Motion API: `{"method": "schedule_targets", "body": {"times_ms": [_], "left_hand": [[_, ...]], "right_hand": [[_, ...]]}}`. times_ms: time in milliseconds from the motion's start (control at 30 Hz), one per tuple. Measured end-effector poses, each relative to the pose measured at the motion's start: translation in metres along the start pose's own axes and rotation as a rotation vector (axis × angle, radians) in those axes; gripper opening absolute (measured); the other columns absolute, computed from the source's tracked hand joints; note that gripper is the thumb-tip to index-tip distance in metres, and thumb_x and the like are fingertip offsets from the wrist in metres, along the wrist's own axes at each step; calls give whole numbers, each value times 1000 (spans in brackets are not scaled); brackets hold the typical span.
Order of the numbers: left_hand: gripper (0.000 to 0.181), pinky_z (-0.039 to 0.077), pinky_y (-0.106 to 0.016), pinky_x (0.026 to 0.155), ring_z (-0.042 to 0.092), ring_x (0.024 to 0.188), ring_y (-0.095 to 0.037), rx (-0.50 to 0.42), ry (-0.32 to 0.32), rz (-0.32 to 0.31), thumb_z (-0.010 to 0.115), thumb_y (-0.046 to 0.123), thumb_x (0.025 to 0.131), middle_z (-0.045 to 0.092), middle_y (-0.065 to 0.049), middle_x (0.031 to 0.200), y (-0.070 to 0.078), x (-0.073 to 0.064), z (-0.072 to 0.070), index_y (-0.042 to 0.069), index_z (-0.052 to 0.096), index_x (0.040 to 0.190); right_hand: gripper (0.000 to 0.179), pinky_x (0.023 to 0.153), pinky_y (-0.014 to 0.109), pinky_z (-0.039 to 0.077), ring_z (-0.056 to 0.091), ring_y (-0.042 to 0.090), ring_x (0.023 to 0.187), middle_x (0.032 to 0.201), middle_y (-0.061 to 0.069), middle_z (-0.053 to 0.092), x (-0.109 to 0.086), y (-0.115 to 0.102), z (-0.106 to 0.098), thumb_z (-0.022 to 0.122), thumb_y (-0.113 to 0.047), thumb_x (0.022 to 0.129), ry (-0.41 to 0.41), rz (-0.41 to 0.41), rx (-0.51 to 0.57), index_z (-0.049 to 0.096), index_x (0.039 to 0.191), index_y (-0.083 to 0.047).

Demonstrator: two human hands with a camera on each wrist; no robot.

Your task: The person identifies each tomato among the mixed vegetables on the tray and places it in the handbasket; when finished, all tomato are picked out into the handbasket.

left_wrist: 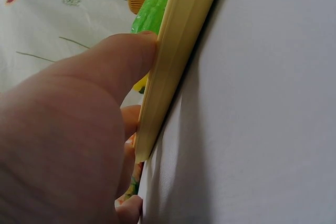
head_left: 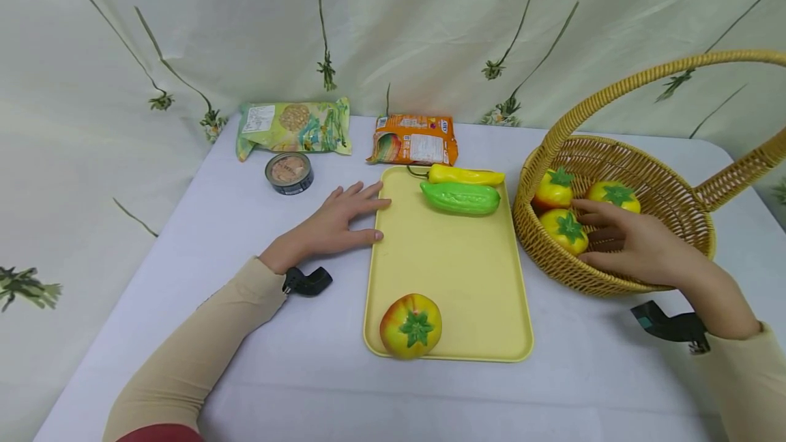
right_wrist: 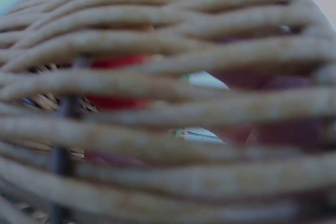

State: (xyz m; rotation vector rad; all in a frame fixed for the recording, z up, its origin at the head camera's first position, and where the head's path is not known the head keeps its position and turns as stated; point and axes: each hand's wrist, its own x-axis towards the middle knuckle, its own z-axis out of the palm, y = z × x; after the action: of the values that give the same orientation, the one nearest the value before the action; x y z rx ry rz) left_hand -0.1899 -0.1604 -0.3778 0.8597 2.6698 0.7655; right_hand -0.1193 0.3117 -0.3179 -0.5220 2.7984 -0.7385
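My left hand [head_left: 344,220] lies spread at the left edge of a yellow tray [head_left: 454,264], thumb and fingertips touching its rim. In the left wrist view the thumb [left_wrist: 134,51] presses against that rim. My right hand [head_left: 645,241] reaches over the near rim of a wicker basket [head_left: 565,275], fingers loosely bent beside a yellow-red tomato [head_left: 566,230]. Two more tomatoes lie behind it. Basket weave [right_wrist: 157,87] covers most of the right wrist view. On the tray are another tomato [head_left: 411,326], a green bitter gourd [head_left: 460,198] and a long yellow pepper [head_left: 467,176].
Behind the tray lies an orange snack packet [head_left: 414,140]. A green snack packet [head_left: 295,128] is at the back left, with a small round tin [head_left: 289,172] in front of it. The basket's tall handle [head_left: 614,84] arches over the right side. A flowered cloth [head_left: 417,33] hangs behind.
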Motion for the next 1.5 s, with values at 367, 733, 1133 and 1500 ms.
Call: {"method": "schedule_targets", "body": {"times_ms": [367, 733, 1133, 1500], "left_hand": [[63, -1, -67, 125, 9, 159, -44, 2, -4, 0, 67, 42, 96, 23, -10, 171, 0, 1, 0, 18, 50, 152], [63, 0, -67, 125, 10, 159, -43, 3, -7, -8, 67, 42, 96, 23, -10, 171, 2, 0, 0, 18, 50, 152], [63, -1, -68, 125, 10, 158, -45, -8, 6, -4, 67, 41, 96, 24, -11, 171, -3, -1, -1, 17, 50, 152], [63, 0, -68, 125, 10, 158, -45, -1, 1, -3, 67, 41, 96, 24, -10, 171, -1, 0, 0, 18, 50, 152]], "right_hand": [[81, 82, 44, 62, 71, 44, 108, 140, 29, 60, -5, 3, -6, 83, -19, 87, 37, -19, 17, 40, 155, -5], [77, 77, 25, 62, 72, 44, 103, 131, 27, 66, -11, -2, -13, 85, -15, 83, 136, -92, -18, 48, 150, -5], [73, 75, 25, 60, 75, 21, 95, 125, 7, 72, -9, -50, -14, 92, -19, 74, 150, -301, -149, 60, 140, -11], [65, 94, 37, 58, 67, 17, 114, 130, -2, 70, 6, -95, 13, 91, -23, 76, 64, -557, -129, 65, 135, -14]]}}
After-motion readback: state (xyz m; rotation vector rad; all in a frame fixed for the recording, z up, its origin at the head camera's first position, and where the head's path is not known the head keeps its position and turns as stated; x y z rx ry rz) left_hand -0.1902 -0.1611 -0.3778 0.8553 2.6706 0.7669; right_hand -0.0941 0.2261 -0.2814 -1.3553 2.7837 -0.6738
